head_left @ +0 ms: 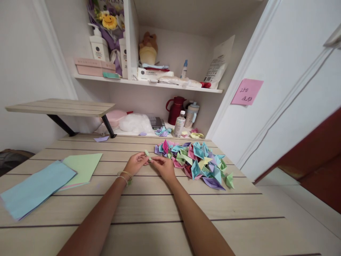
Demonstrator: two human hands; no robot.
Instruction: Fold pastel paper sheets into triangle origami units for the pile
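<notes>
Between my two hands is a small piece of folded light green paper (146,153), pinched above the middle of the table. My left hand (136,163) has its fingers closed on the paper's left side. The fingertips of my right hand (163,166) pinch its lower right end. Fingers cover part of the paper, so its full shape is hidden. Just right of my right hand lies a heap of folded paper boats (198,151) in blue, green, pink, purple and yellow. Flat sheets of blue paper (39,186) and green paper (84,165) lie at the left.
A small raised wooden stand (61,106) is at the back left. Behind the table, a clear bottle (179,125), a red jug (176,111) and a tumbler (191,115) stand below a loaded shelf (186,86). A pink note (247,91) is stuck at the right.
</notes>
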